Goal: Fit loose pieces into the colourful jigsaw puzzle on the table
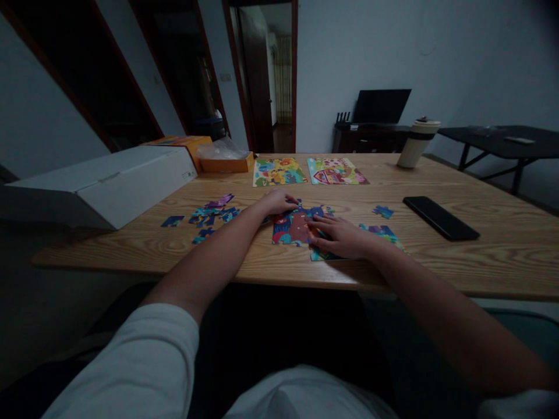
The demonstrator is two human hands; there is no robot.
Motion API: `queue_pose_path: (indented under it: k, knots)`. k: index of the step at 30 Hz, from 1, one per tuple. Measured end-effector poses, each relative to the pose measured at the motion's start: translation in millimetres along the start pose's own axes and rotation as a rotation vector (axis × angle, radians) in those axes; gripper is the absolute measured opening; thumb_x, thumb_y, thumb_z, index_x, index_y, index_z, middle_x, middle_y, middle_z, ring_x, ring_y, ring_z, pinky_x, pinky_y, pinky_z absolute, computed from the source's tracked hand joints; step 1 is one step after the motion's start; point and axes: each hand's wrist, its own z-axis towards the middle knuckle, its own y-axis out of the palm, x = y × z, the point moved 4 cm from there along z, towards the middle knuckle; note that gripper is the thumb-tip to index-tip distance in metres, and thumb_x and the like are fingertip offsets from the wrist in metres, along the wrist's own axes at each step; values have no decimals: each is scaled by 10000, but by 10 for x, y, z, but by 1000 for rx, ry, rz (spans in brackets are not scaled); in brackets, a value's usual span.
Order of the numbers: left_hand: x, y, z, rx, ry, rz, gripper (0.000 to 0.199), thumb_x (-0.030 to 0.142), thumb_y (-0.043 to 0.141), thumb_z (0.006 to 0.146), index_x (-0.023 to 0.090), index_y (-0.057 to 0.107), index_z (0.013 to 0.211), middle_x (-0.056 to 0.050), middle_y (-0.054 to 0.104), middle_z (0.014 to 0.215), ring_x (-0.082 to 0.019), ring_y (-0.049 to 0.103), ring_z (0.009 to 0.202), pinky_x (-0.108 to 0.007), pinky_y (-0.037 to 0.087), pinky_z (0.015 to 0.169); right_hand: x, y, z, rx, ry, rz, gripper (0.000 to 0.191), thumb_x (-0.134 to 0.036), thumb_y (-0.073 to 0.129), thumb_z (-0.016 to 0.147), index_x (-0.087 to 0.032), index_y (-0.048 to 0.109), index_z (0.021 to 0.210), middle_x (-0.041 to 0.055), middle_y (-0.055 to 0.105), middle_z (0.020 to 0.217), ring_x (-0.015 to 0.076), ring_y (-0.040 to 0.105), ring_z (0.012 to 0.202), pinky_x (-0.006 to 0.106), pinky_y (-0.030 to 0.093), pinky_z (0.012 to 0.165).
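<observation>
A partly joined jigsaw (299, 227), red-brown and blue, lies on the wooden table before me. My left hand (278, 202) is at its upper left edge, fingers bent down onto a small piece there; whether it grips the piece is too small to tell. My right hand (343, 235) rests flat with spread fingers on the jigsaw's right side, partly covering it. Beyond that hand, more joined pieces (384, 231) show at the right. Loose blue and purple pieces (209, 215) are heaped to the left, with one single piece (172, 221) apart. Another loose piece (383, 211) lies at the right.
Two finished puzzles (280, 172) (337, 171) lie farther back. A white box (131, 174) and an orange tray (227, 163) with clear plastic stand at the left. A black phone (440, 217) and a lidded cup (418, 143) are on the right.
</observation>
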Motion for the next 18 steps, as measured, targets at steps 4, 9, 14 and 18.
queue_pose_path:
  k: [4,9,14,18]
  knots:
    - [72,-26,-49,-25,-3,101,302,331,664,882,231,770,1147,-84,766,1113,-214,689,969,-267,477,860,21,16,5,13,2,0,741,-687,324,972,-234,418,1551,116,355,1608,342,299,1487,548,273,1180]
    - [42,-221,-126,-19,-14,92,433,192,588,893,250,679,1312,-87,679,1319,-229,640,1146,-293,450,973,-19,-38,-20,30,8,-2,750,-695,335,968,-227,426,1547,120,372,1601,346,323,1475,542,279,1179]
    - [-27,-846,-366,222,-51,-18,447,191,526,931,163,634,1364,-109,610,1411,-223,572,1265,-288,404,1063,-128,-73,-37,21,-58,-11,753,-677,290,989,-198,399,1561,114,356,1610,304,261,1507,485,235,1215]
    - [-155,-1096,-722,79,-149,27,386,273,618,883,215,715,1252,-62,710,1261,-220,651,1125,-274,451,991,-102,30,-24,-26,-42,0,761,-692,285,984,-241,313,1596,89,233,1654,348,118,1531,557,170,1222]
